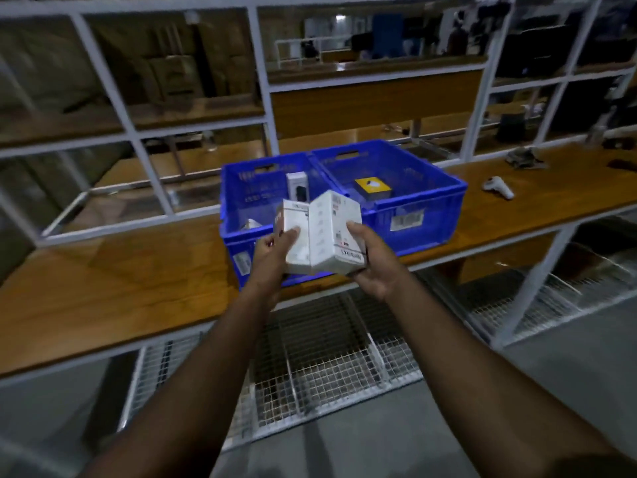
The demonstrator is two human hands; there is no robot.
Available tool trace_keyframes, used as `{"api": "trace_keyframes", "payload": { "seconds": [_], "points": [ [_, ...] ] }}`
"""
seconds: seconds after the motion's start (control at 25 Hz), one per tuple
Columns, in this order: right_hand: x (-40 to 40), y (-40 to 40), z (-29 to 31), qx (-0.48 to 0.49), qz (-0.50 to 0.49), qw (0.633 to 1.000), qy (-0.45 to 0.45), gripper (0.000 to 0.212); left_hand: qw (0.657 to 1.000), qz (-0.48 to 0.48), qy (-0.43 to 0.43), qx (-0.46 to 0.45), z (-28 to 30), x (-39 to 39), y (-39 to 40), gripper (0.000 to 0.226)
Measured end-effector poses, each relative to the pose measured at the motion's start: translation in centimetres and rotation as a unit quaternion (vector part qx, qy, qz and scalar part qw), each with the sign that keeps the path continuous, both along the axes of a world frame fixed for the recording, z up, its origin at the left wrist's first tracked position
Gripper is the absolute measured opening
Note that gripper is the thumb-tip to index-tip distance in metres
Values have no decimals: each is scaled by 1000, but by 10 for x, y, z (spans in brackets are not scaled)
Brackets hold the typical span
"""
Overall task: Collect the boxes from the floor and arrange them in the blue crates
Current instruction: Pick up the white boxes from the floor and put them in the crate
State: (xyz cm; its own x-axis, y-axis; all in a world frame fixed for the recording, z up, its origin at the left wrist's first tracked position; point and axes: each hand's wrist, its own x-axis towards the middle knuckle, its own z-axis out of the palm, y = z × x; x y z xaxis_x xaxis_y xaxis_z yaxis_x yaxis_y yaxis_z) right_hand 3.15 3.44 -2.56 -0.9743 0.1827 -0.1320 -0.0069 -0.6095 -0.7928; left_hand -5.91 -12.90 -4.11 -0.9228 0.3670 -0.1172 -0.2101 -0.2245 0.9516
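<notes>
White boxes [319, 234] (two) gripped between left hand [272, 251], right hand [370, 260]

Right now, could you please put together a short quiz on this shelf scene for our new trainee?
1. True or false: the yellow-topped box lies in the right blue plastic crate.
2. What do the left hand and the right hand hold between them?
A. a white handheld device
B. white cardboard boxes
C. a blue crate
3. Fill in: the upright white-and-black box stands in the ____ blue plastic crate.

Key
1. True.
2. B: the white cardboard boxes are held in front of the crates, above the wooden shelf; the white handheld device lies on the shelf, untouched.
3. Left.
</notes>
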Motion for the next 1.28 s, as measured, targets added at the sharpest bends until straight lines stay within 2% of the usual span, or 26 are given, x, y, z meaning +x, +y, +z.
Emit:
{"api": "trace_keyframes", "payload": {
  "seconds": [0.12, 0.32, 0.52, 0.6, 0.72, 0.84, 0.92, 0.96, 1.08, 1.12, 1.24, 1.28],
  "points": [
    [-44, -4, 9, 43, 11, 999, 3, 47, 996, 82, 40, -14, 19, -27, -15, 64],
    [-112, 2, 24, 81, -35, 996, 6, 52, 990, 118, 68, -40, 49, -82, -21, 70],
    [-160, 27, 27, 147, -107, 983, -26, 39, 978, 93, 82, -166, 50, -147, 7, 91],
    [-177, 37, 23, 177, -141, 973, -53, 40, 980, 53, 69, -178, 46, -167, 21, 87],
    [-199, 45, 17, 252, -190, 944, -102, 44, 981, 16, 43, -188, 31, -199, 36, 69],
    [-210, 43, 16, 360, -240, 892, -133, 44, 972, 8, 91, -216, 18, -220, 46, 46],
    [-215, 40, 15, 408, -261, 866, -123, 42, 960, 7, 120, -254, 9, -228, 49, 35],
    [-217, 38, 12, 433, -265, 854, -115, 42, 952, -6, 131, -277, 4, -232, 49, 40],
    [-222, 32, 5, 515, -286, 800, -111, 47, 927, -48, 142, -343, -3, -239, 46, 89],
    [-223, 32, 4, 530, -303, 784, -111, 48, 923, -54, 141, -355, -5, -241, 44, 98],
    [-221, 28, 2, 545, -318, 771, -83, 70, 912, -67, 144, -379, -3, -246, 40, 93],
    [-220, 26, 0, 550, -311, 772, -74, 70, 913, -59, 153, -372, -3, -249, 40, 95]
  ]
}}
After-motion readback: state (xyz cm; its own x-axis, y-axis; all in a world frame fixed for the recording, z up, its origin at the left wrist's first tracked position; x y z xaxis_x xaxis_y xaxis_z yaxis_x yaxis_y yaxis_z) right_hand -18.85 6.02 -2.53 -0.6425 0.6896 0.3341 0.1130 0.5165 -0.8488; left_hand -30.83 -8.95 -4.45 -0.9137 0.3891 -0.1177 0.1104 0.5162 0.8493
